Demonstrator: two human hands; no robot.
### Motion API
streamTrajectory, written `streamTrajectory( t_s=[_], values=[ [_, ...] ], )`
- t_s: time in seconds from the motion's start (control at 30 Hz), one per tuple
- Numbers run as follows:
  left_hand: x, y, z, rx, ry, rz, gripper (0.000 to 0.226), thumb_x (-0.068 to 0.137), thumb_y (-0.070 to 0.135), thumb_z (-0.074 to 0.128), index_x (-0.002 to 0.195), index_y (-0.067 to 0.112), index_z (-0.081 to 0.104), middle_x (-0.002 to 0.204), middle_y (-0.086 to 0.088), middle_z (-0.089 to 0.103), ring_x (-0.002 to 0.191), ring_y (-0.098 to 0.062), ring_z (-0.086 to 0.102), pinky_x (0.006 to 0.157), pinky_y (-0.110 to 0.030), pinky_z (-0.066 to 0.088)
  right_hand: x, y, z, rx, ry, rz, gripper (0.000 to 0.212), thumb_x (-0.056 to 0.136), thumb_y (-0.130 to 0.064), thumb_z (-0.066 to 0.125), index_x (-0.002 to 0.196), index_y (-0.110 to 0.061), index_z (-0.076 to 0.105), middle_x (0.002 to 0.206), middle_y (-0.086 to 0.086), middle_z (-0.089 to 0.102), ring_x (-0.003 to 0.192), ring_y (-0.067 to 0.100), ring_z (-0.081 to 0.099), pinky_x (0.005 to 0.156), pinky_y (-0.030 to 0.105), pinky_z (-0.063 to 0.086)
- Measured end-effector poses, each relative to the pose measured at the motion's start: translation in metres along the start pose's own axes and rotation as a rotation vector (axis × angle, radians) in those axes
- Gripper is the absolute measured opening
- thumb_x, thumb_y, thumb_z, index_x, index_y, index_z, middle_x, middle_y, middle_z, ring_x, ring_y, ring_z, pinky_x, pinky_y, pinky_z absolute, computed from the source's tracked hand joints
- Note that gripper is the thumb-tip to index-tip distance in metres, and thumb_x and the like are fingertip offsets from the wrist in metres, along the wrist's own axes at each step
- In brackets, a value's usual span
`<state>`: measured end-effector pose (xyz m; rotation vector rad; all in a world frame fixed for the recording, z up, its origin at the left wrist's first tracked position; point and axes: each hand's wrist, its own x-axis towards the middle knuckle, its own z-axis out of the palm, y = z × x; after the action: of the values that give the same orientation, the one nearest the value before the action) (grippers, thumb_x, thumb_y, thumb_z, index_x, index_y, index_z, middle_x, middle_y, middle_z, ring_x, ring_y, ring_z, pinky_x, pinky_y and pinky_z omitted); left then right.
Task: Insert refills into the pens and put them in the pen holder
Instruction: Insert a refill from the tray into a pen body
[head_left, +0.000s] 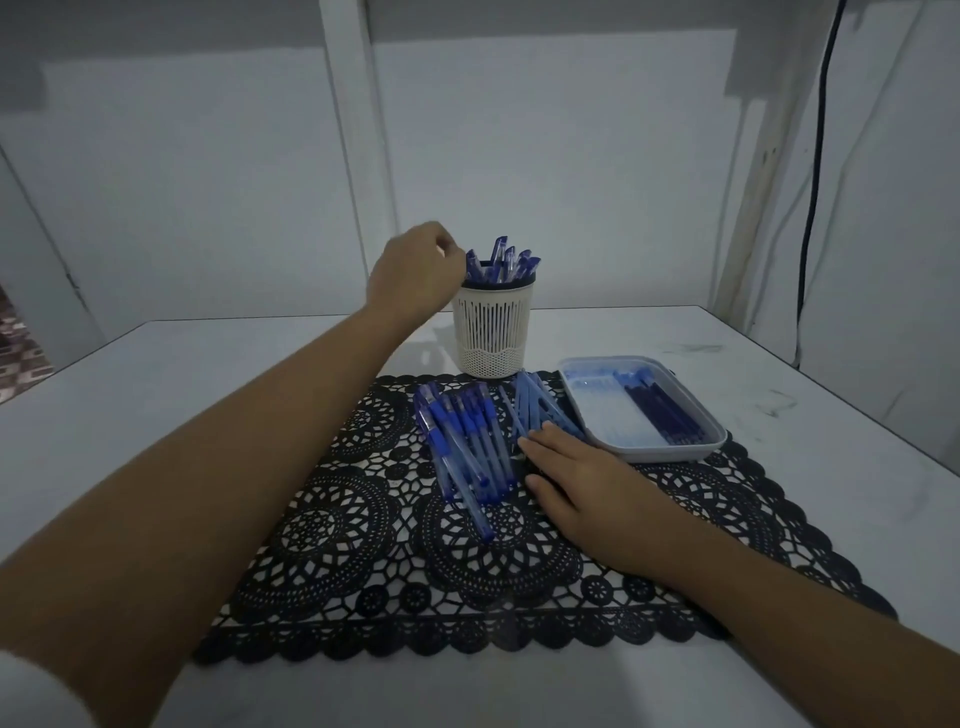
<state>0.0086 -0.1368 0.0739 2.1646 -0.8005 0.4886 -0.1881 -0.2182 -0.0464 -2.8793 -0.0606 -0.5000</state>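
A cream slatted pen holder (492, 328) stands at the far edge of the black lace mat (467, 571), with several blue capped pens (506, 262) upright in it. My left hand (415, 273) is at the holder's left rim, and its curled fingers pinch the top of the leftmost pen (471, 266). On the mat lies a pile of capped blue pens (467, 441), and to its right a pile of pale blue empty barrels (535, 402). My right hand (576, 470) lies flat on the mat, fingertips touching the near end of the barrels.
A shallow white tray (691, 449) sits right of the barrels with several dark refills (662, 410) along its right side. The white table ends close behind the holder, at a wall. A black cable (815, 182) hangs at the far right.
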Motion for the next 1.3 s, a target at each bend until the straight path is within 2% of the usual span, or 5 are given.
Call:
streamTrajectory(
  t_s=[0.2,0.4,0.63,1.07,1.3],
  values=[
    [-0.072,-0.049,0.008,0.237,-0.346,0.003,0.019,0.092,0.030,0.044,0.098,0.021,0.059,0.100,-0.001,0.064,0.069,-0.016,0.056,0.074,-0.039,0.055,-0.001,-0.002,-0.003,0.012,0.042,0.000,0.044,0.098,-0.030,0.037,0.140,-0.017,0.036,0.142,-0.002,0.037,0.127,0.008,0.034,0.093,0.003,0.010],
    [-0.115,-0.065,0.009,0.284,-0.340,-0.011,0.022,0.091,0.040,0.042,0.103,0.023,0.048,0.098,-0.002,0.053,0.090,-0.021,0.052,0.082,-0.039,0.048,0.000,-0.001,-0.002,0.011,0.048,-0.005,0.041,0.097,-0.030,0.040,0.136,-0.018,0.043,0.135,-0.002,0.042,0.121,0.009,0.040,0.092,0.005,0.017],
    [-0.117,-0.064,0.004,0.328,-0.420,-0.052,0.021,0.093,0.040,0.039,0.097,0.019,0.041,0.074,0.005,0.051,0.069,-0.016,0.052,0.063,-0.031,0.041,-0.001,-0.001,-0.002,0.001,0.032,-0.009,0.041,0.097,-0.031,0.039,0.136,-0.019,0.043,0.134,-0.004,0.041,0.120,0.007,0.038,0.091,0.004,0.016],
    [-0.111,-0.041,-0.029,-0.360,-0.369,-0.189,0.012,0.097,0.016,0.041,0.109,0.015,0.042,0.069,-0.006,0.059,0.066,-0.021,0.064,0.065,-0.035,0.056,-0.001,-0.002,-0.004,0.157,0.230,-0.048,0.043,0.091,-0.029,0.042,0.130,-0.012,0.051,0.114,0.001,0.057,0.098,0.004,0.052,0.085,0.005,0.032],
    [-0.133,-0.006,-0.040,-0.699,-0.858,-0.185,0.025,0.096,0.014,0.040,0.117,0.027,0.036,0.063,-0.004,0.055,0.044,-0.015,0.051,0.042,-0.023,0.046,-0.003,-0.012,-0.015,0.264,0.345,-0.083,0.052,0.090,-0.035,0.041,0.137,-0.015,0.040,0.109,-0.009,0.049,0.100,-0.006,0.043,0.087,-0.002,0.028]
  ],
)
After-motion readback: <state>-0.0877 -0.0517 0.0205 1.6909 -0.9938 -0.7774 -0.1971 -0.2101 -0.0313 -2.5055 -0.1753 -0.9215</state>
